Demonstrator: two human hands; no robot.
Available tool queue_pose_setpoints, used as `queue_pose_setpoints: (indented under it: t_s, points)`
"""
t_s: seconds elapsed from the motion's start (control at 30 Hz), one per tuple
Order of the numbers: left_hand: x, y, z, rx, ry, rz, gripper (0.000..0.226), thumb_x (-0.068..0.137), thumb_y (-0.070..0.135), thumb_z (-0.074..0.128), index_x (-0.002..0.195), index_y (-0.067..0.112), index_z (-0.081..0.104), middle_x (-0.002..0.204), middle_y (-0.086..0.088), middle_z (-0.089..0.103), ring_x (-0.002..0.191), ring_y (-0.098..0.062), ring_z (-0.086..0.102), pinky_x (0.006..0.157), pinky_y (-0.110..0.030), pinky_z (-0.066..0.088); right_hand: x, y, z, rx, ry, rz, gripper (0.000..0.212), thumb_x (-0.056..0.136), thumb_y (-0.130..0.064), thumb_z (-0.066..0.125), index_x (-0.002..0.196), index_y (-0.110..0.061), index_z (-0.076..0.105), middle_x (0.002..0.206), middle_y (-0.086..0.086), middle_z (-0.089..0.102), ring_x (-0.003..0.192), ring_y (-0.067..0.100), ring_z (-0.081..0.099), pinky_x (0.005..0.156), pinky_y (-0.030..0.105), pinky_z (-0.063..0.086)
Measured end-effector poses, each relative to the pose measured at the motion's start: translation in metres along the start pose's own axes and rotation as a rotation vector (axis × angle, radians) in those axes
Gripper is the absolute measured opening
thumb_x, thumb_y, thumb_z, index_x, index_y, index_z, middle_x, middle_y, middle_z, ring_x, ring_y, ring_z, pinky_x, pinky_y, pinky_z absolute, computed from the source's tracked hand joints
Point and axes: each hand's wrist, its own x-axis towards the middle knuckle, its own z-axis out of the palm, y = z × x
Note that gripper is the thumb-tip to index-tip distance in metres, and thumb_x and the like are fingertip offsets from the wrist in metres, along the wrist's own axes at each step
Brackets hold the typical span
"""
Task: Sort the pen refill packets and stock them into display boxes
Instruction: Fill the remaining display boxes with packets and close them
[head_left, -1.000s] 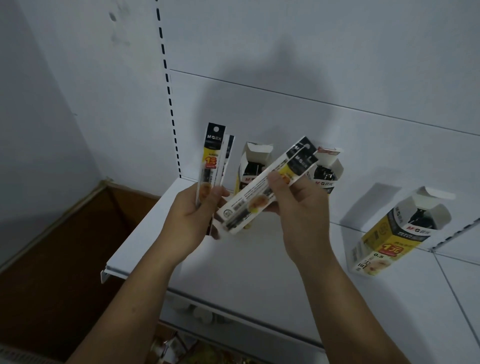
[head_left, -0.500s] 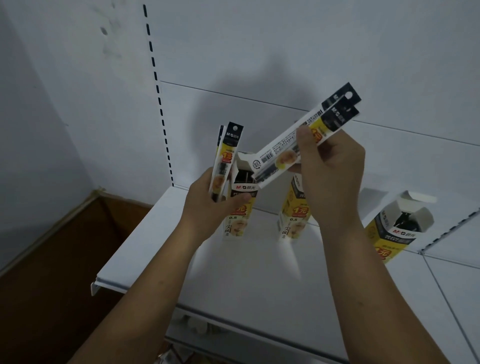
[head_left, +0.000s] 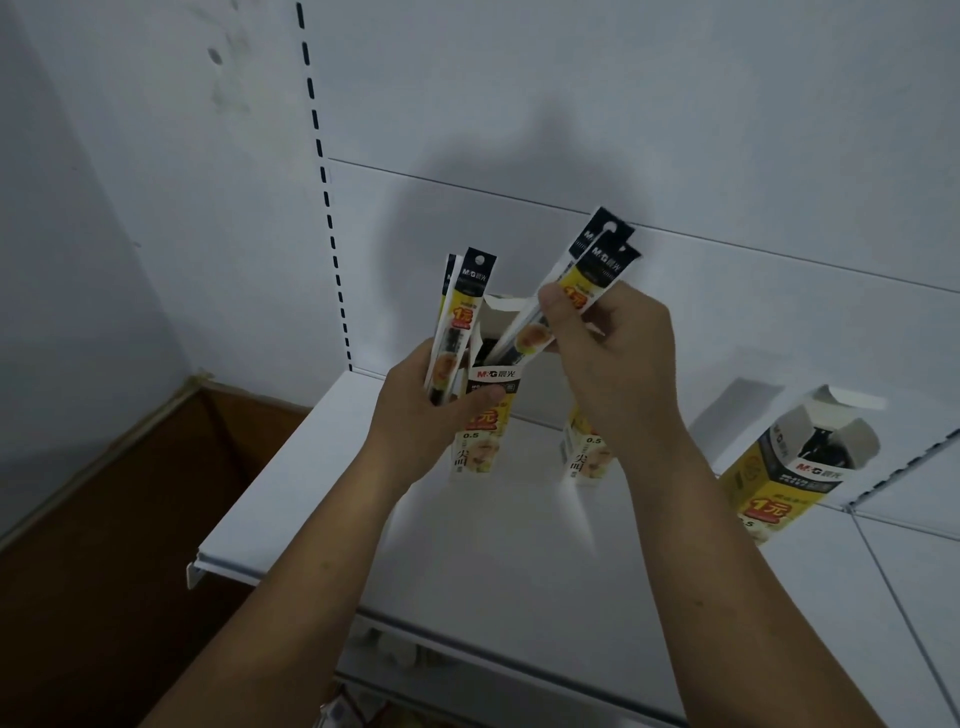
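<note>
lowering packets (head_left: 582, 291) in right hand (head_left: 608, 358) into left display box (head_left: 485, 410)

Four pen refill packets (head_left: 467, 312) can be counted with certainty. Two are in the left hand (head_left: 421, 410), one in front and one behind it. Two are in the right hand (head_left: 613, 364), and their black tops overlap. There are two hands. Three display boxes (head_left: 485, 431) stand on one white shelf (head_left: 519, 561): the left box, the middle box (head_left: 587, 460), which the right hand half hides, and the right box (head_left: 789, 473). The dark packets inside the boxes cannot be counted. One brown carton (head_left: 130, 493) is at the lower left.
</note>
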Motion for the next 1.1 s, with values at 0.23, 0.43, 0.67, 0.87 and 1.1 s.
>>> queue_pose_setpoints:
  t_s: [0.23,0.43,0.67,0.87,1.1]
  points:
    - [0.003,-0.005,0.000,0.014,-0.006,-0.001,0.035,0.091,0.018,0.081,0.123,0.020,0.068,0.092,0.009,0.075,0.066,-0.002,0.067,0.058,-0.018,0.054,0.005,0.008,0.005,-0.203,-0.231,0.025,0.023,0.092,-0.035,0.078,0.109,-0.029,0.065,0.100,-0.019,0.069,0.086,0.005,0.061,0.071,0.008,0.045]
    - [0.004,-0.008,0.000,0.019,0.000,-0.024,0.037,0.090,0.017,0.082,0.124,0.021,0.068,0.096,0.009,0.077,0.072,-0.003,0.070,0.058,-0.016,0.054,0.004,0.010,0.005,-0.205,-0.160,-0.047,0.010,0.097,-0.018,0.070,0.104,-0.023,0.076,0.091,-0.017,0.071,0.075,0.009,0.058,0.066,0.012,0.045]
    - [-0.004,-0.002,-0.001,0.046,0.078,-0.003,0.033,0.095,0.044,0.069,0.120,0.025,0.060,0.087,0.017,0.070,0.068,0.001,0.066,0.056,-0.013,0.048,-0.016,0.014,0.007,-0.152,-0.076,-0.063,0.009,0.098,-0.017,0.070,0.105,-0.017,0.076,0.097,-0.008,0.071,0.083,0.008,0.060,0.069,0.009,0.041]
    - [-0.018,0.005,-0.024,-0.313,0.005,-0.140,0.061,0.082,0.060,0.056,0.101,0.002,0.060,0.063,-0.014,0.038,0.048,-0.015,0.027,0.051,-0.024,0.028,-0.043,0.010,0.015,0.034,-0.032,0.012,0.011,0.100,-0.014,0.067,0.099,-0.024,0.073,0.085,-0.008,0.072,0.073,0.014,0.065,0.063,0.024,0.052]
    - [-0.043,0.013,-0.027,-0.242,-0.163,0.007,0.031,0.107,0.036,0.048,0.115,0.019,0.072,0.089,-0.015,0.068,0.050,-0.023,0.050,0.046,-0.028,0.042,-0.058,0.000,0.030,0.293,-0.129,0.272,0.020,0.099,-0.022,0.068,0.115,-0.010,0.073,0.089,-0.002,0.074,0.055,0.005,0.065,0.048,0.016,0.046]
